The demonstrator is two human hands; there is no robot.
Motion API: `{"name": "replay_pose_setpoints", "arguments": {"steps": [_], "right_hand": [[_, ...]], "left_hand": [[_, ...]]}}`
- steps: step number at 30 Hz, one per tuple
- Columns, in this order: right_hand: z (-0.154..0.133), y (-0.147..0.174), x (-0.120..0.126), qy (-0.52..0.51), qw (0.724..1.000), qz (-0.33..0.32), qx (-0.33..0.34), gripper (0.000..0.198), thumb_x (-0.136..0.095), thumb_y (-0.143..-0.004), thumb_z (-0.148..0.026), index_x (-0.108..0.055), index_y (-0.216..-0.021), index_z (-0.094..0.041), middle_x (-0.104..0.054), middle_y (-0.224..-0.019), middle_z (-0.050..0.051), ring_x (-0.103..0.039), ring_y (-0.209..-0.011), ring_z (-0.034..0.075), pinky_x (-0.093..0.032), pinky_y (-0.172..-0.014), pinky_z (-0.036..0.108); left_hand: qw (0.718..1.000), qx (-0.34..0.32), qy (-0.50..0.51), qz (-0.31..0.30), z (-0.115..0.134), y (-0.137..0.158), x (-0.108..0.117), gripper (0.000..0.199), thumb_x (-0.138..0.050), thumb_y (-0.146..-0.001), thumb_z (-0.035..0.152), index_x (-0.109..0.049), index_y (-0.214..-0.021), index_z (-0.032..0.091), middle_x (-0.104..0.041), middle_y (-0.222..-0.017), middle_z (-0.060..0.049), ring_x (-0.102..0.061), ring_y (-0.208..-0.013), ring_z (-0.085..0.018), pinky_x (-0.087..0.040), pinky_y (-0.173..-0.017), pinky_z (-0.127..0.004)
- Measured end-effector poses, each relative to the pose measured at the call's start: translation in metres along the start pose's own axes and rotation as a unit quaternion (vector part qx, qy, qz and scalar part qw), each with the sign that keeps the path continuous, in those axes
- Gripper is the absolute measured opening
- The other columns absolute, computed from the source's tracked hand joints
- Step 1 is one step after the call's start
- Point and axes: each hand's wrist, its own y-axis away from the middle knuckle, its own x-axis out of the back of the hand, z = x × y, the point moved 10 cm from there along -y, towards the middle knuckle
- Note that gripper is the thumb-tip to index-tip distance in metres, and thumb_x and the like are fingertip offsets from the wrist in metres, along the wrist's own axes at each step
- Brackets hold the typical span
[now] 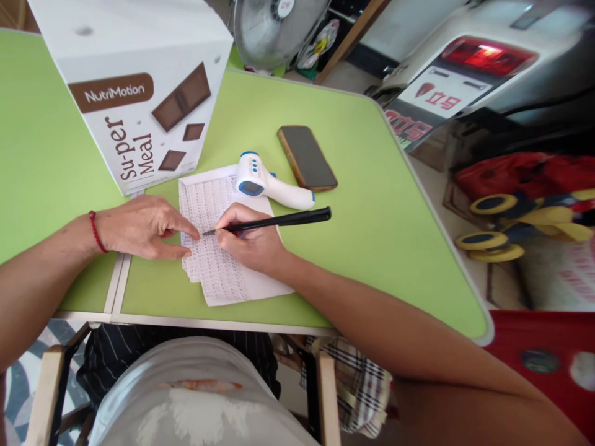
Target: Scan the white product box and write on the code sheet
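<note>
My right hand [251, 240] is closed around a black pen [292, 218], its tip down on a sheet of paper [223, 282] covered in small rows of handwriting. The paper lies on a green folding table [381, 248], and more than one sheet edge shows at its lower left. My left hand [144, 229] holds nothing. Its index finger stretches onto the sheet just left of the pen tip, with the thumb apart below it. Across the paper's upper edge rests a white and blue infrared thermometer [274, 186]. Beyond it lies a dark phone [307, 158] in a brown case.
A tall white NutriMotion box [139, 80] stands behind my left hand. A fan [279, 28] is past the table's far edge. To the right are a white motor scooter [446, 68] and yellow and blue objects [493, 229]. A metal seam [118, 282] crosses the table.
</note>
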Motion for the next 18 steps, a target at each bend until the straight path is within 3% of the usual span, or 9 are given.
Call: {"name": "replay_pose_setpoints", "arguments": {"steps": [18], "right_hand": [[0.0013, -0.001, 0.0032, 0.003, 1.0, 0.017, -0.002, 0.012, -0.052, -0.07, -0.013, -0.049, -0.062, -0.021, -0.05, -0.054, -0.006, -0.042, -0.047, 0.007, -0.034, -0.044, 0.021]], "left_hand": [[1.0, 0.011, -0.007, -0.002, -0.0016, 0.0005, -0.0002, 0.027, -0.066, -0.081, 0.034, -0.074, -0.105, 0.025, -0.061, -0.059, 0.003, -0.05, -0.049, -0.009, -0.029, -0.051, -0.021]]}}
